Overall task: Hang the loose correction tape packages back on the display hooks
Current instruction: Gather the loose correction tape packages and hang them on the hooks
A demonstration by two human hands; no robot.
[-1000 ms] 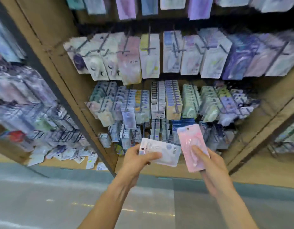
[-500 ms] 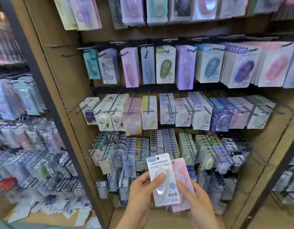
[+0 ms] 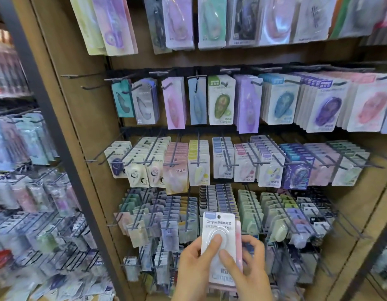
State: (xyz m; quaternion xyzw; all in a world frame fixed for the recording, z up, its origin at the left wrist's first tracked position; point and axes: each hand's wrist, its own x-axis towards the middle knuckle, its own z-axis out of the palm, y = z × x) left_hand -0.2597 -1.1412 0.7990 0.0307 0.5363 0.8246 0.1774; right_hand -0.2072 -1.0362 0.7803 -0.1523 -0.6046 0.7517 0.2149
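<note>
I hold a white Campus correction tape package (image 3: pixel 219 224) upright in front of the lowest rows of the display, with a pink package (image 3: pixel 238 237) stacked behind it so only its right edge shows. My left hand (image 3: pixel 194 266) grips the stack from the left, thumb pressed on the clear blister. My right hand (image 3: pixel 249 268) grips it from the right, thumb on the front and fingers curled behind. Rows of hooks (image 3: pixel 198 153) loaded with hanging packages fill the wooden panel above.
Two bare hooks (image 3: pixel 79 76) stick out at the upper left of the panel. A dark metal upright (image 3: pixel 57 135) separates this bay from the left bay, also full of hanging packages (image 3: pixel 25 192). Loose packages lie on the left bay's bottom shelf (image 3: pixel 64 287).
The view has tilted up and closer to the display. The two packages, first held apart one per hand, are now stacked together, white in front of pink, gripped by both hands.
</note>
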